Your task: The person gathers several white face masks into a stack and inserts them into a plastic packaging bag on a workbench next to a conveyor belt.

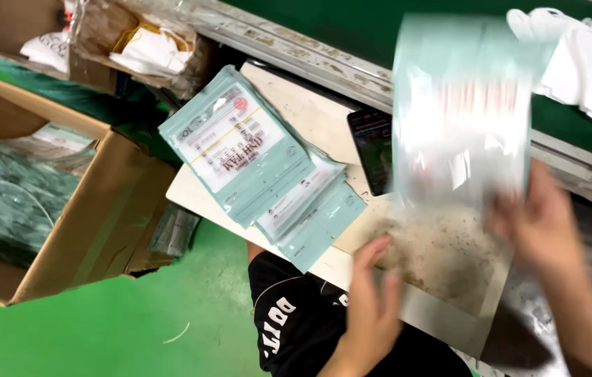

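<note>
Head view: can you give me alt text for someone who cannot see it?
The right hand lifts a blurred pale-green pouch over a worn board; the left hand hovers open below. A stack of similar pouches lies beside an open cardboard box.

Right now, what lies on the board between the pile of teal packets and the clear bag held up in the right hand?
In the head view, a dark phone lies between the pile of teal packets and the clear bag in the right hand.

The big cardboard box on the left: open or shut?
Open. The cardboard box has its flaps spread outward, and the bagged dark-green contents inside show from above.
</note>
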